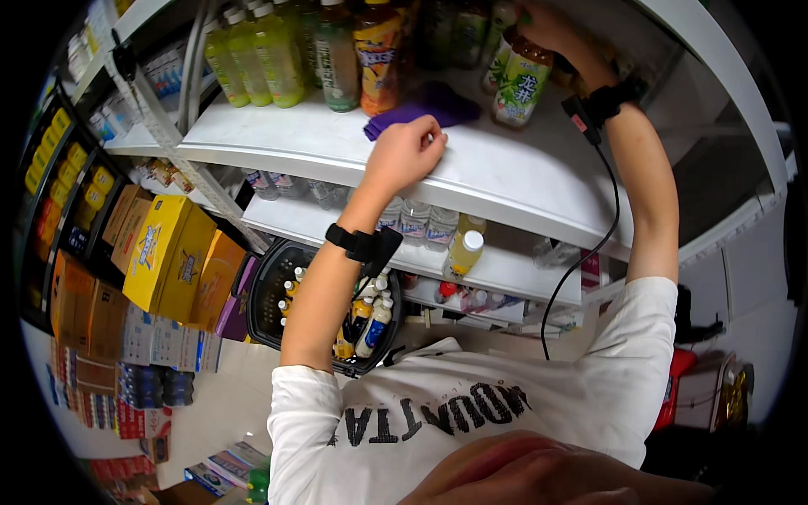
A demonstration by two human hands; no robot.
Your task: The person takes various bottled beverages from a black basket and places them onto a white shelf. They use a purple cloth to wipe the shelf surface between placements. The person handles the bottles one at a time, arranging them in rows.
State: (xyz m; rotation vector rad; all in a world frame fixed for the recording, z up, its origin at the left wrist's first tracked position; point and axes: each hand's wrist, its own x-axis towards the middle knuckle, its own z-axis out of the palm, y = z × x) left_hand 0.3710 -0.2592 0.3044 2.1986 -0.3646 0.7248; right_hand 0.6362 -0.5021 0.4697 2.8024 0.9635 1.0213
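My left hand (410, 151) rests at the front of the white shelf (271, 136), its fingers curled with nothing visible in them. Just beyond it, a crumpled purple cloth (445, 104) lies on the shelf. Farther back at the right, my right hand (546, 25) is among the bottles, above and behind a green-labelled tea bottle (521, 85). Its fingers are blurred and partly hidden, so its grip cannot be made out. To the cloth's left stand an orange-labelled tea bottle (379, 60), a green-tinted bottle (339, 60) and several yellow-green bottles (278, 60).
On the lower shelf are clear water bottles (415, 222) and a white-capped yellow bottle (464, 255). A black basket (259, 315) holding bottles stands beneath my left forearm. Yellow cartons (167, 252) are stacked at the left. A black cable (555, 297) hangs from the right wrist device.
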